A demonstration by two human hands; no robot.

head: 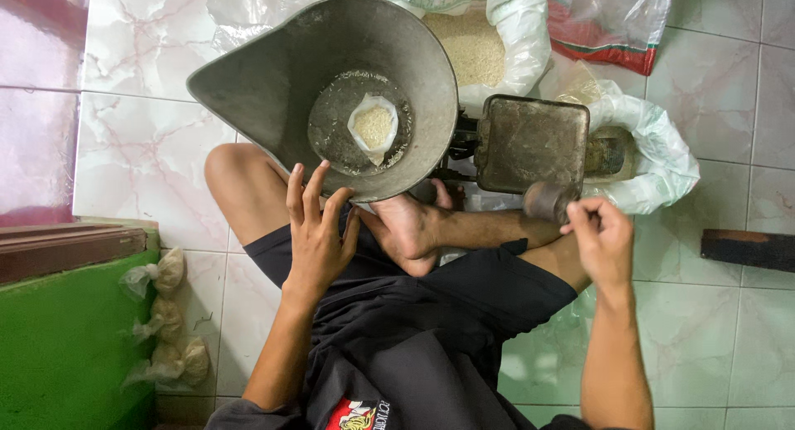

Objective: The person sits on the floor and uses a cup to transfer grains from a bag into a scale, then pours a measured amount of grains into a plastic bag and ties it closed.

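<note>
Resting open left hand [317,235] against scale pan [273,74], right hand [600,240] pinching something hidden

At twelve o'clock I see an open white woven sack of pale grain [484,41], and toward one o'clock a crumpled clear plastic bag with red and green edging [609,24]. At eight o'clock four small knotted clear plastic packets of grain [170,322] lie beside a green painted ledge [66,339]. At three o'clock a dark wooden block [748,249] rests on the pale marbled floor tiles [141,148].
</note>
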